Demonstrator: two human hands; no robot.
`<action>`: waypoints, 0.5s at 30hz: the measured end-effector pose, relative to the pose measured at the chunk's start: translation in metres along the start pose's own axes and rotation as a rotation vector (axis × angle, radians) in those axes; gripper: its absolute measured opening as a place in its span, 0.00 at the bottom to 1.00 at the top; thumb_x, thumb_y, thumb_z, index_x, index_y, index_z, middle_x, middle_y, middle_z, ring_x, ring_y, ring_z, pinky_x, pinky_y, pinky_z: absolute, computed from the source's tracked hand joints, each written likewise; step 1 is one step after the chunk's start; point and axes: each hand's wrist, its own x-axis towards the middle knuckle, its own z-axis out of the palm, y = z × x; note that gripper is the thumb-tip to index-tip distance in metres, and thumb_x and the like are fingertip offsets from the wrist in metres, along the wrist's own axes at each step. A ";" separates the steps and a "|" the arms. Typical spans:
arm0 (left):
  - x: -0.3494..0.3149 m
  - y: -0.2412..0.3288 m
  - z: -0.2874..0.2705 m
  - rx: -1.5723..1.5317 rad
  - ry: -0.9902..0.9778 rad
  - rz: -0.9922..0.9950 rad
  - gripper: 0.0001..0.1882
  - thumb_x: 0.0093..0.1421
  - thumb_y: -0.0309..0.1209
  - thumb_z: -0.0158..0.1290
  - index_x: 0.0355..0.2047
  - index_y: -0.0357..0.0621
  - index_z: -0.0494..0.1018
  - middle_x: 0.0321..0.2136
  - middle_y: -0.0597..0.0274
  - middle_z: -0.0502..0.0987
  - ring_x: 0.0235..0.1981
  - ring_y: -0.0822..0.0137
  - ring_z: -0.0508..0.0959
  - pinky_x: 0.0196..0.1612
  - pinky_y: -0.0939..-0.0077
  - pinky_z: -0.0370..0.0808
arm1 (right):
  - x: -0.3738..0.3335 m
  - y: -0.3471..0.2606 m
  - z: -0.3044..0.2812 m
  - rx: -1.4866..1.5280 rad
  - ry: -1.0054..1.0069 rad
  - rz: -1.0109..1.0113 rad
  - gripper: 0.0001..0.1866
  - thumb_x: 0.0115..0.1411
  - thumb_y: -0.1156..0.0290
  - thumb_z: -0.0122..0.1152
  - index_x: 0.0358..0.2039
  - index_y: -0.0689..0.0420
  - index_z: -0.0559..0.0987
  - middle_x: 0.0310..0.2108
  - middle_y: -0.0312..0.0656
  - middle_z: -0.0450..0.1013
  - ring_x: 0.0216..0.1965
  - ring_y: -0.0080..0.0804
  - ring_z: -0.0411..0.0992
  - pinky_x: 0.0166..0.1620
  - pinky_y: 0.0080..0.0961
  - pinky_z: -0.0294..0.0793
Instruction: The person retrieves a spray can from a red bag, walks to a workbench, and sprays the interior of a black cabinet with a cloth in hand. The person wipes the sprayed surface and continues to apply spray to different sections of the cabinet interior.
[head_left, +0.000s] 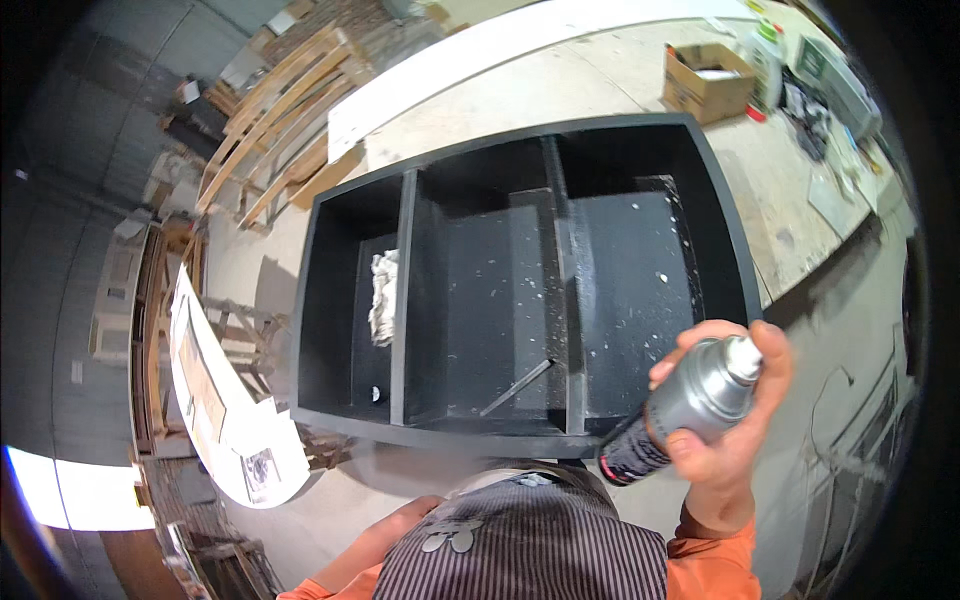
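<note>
In my right hand (725,450) is a spray can (690,400), silver at the top with a dark label and a white nozzle. My fingers wrap round it, the index finger up by the nozzle, and the can tilts over the near right corner of a black wooden cabinet (480,432). That cabinet lies with its three compartments facing up. My left hand (408,515) is low beside my striped apron (520,545), its fingers mostly hidden. A crumpled white cloth (384,297) lies in the left compartment, and a thin grey strip (517,388) in the middle one. Pale specks dot the inner panels.
Beyond the cabinet runs a long white board (480,60). A cardboard box (705,85) and a pale bottle (766,65) stand at the far right. Wooden frames (270,110) lean at the far left, and a white curved panel (225,400) is on the left.
</note>
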 end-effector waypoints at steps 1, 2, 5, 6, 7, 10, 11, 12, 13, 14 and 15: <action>-0.003 0.002 0.004 -0.007 0.011 0.035 0.28 0.62 0.33 0.60 0.61 0.38 0.68 0.55 0.50 0.75 0.56 0.59 0.74 0.61 0.66 0.69 | 0.010 0.001 0.012 -0.011 -0.073 -0.021 0.55 0.38 0.76 0.78 0.65 0.51 0.55 0.50 0.60 0.69 0.40 0.39 0.77 0.42 0.36 0.81; -0.006 0.003 0.009 -0.014 0.025 0.069 0.28 0.62 0.32 0.60 0.61 0.39 0.69 0.54 0.50 0.76 0.55 0.59 0.75 0.60 0.67 0.70 | 0.021 0.002 0.026 0.057 -0.157 -0.017 0.52 0.39 0.74 0.80 0.63 0.51 0.58 0.51 0.59 0.69 0.44 0.42 0.77 0.45 0.38 0.81; -0.025 0.010 0.025 -0.108 0.075 0.158 0.26 0.61 0.31 0.60 0.60 0.40 0.70 0.52 0.52 0.78 0.53 0.61 0.77 0.59 0.67 0.71 | 0.053 0.003 0.072 -0.082 -0.489 -0.095 0.44 0.42 0.71 0.81 0.59 0.51 0.67 0.53 0.52 0.69 0.47 0.45 0.76 0.47 0.36 0.80; -0.033 0.011 0.030 -0.140 0.095 0.195 0.26 0.61 0.30 0.60 0.59 0.41 0.71 0.51 0.52 0.78 0.53 0.61 0.77 0.58 0.68 0.72 | 0.061 0.006 0.086 -0.120 -0.625 -0.135 0.40 0.44 0.71 0.80 0.58 0.51 0.70 0.53 0.50 0.69 0.47 0.45 0.76 0.48 0.35 0.79; -0.041 0.011 0.036 -0.319 0.059 0.182 0.26 0.63 0.31 0.58 0.61 0.41 0.69 0.54 0.54 0.77 0.55 0.62 0.75 0.61 0.69 0.69 | 0.068 0.012 0.100 -0.144 -0.791 -0.078 0.37 0.48 0.71 0.77 0.59 0.49 0.72 0.52 0.48 0.69 0.46 0.45 0.76 0.46 0.35 0.80; -0.049 -0.007 0.044 -0.607 0.055 0.184 0.25 0.65 0.30 0.55 0.62 0.40 0.67 0.56 0.55 0.75 0.59 0.64 0.72 0.64 0.70 0.65 | 0.074 0.047 0.137 -0.210 -1.123 0.016 0.35 0.50 0.71 0.74 0.60 0.44 0.71 0.49 0.46 0.68 0.41 0.45 0.77 0.39 0.37 0.81; -0.043 -0.019 0.043 -0.606 0.099 0.184 0.25 0.62 0.29 0.57 0.60 0.39 0.69 0.54 0.54 0.76 0.56 0.63 0.74 0.62 0.68 0.68 | 0.072 0.062 0.145 -0.273 -1.248 -0.017 0.35 0.51 0.70 0.73 0.60 0.43 0.71 0.48 0.46 0.67 0.40 0.45 0.77 0.38 0.36 0.80; -0.033 -0.033 0.039 -0.541 0.121 0.241 0.25 0.60 0.28 0.59 0.58 0.38 0.72 0.51 0.53 0.78 0.53 0.62 0.76 0.60 0.67 0.71 | 0.069 0.076 0.152 -0.395 -1.385 -0.091 0.36 0.52 0.67 0.72 0.61 0.41 0.69 0.48 0.48 0.67 0.40 0.47 0.77 0.39 0.38 0.80; -0.020 -0.049 0.034 -0.421 0.146 0.265 0.25 0.60 0.28 0.59 0.58 0.37 0.72 0.51 0.52 0.78 0.53 0.61 0.77 0.59 0.67 0.71 | 0.066 0.091 0.157 -0.445 -1.476 -0.110 0.36 0.53 0.66 0.71 0.62 0.40 0.67 0.48 0.49 0.67 0.41 0.48 0.77 0.41 0.39 0.80; -0.005 -0.064 0.030 -0.247 0.151 0.350 0.24 0.60 0.28 0.58 0.57 0.37 0.72 0.50 0.52 0.79 0.52 0.61 0.77 0.58 0.67 0.72 | 0.063 0.104 0.161 -0.516 -1.612 -0.098 0.37 0.54 0.65 0.71 0.63 0.39 0.66 0.49 0.49 0.67 0.42 0.50 0.77 0.43 0.41 0.80; 0.010 -0.078 0.027 -0.078 0.159 0.363 0.24 0.60 0.28 0.58 0.57 0.37 0.72 0.49 0.52 0.79 0.51 0.60 0.78 0.58 0.67 0.72 | 0.059 0.116 0.164 -0.541 -1.645 -0.097 0.37 0.54 0.64 0.70 0.64 0.39 0.65 0.49 0.50 0.67 0.44 0.51 0.76 0.44 0.42 0.79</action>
